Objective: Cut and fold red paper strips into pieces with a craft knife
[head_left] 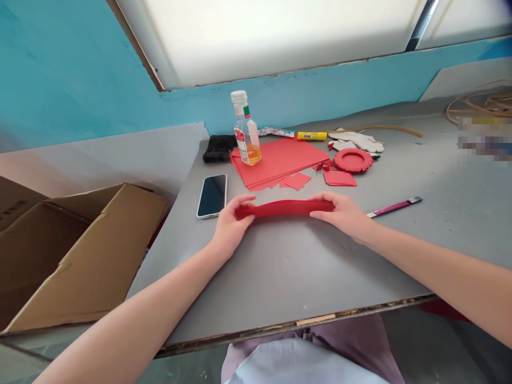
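Left hand: thumb and fingers clamped on the left end of a long, narrow red paper strip.
Right hand: thumb and fingers clamped on its right end.
Strip: stretched between both hands, bowed slightly, above or on the smooth grey tabletop; contact cannot be told.
Flat, dark-screened phone: just beside the left hand.
Slim purple cutter: beside the right wrist.
Clear, white-capped bottle: upright on stacked red paper sheets.

readable text: none | bottle label, yellow tube barcode, carton print: illegible
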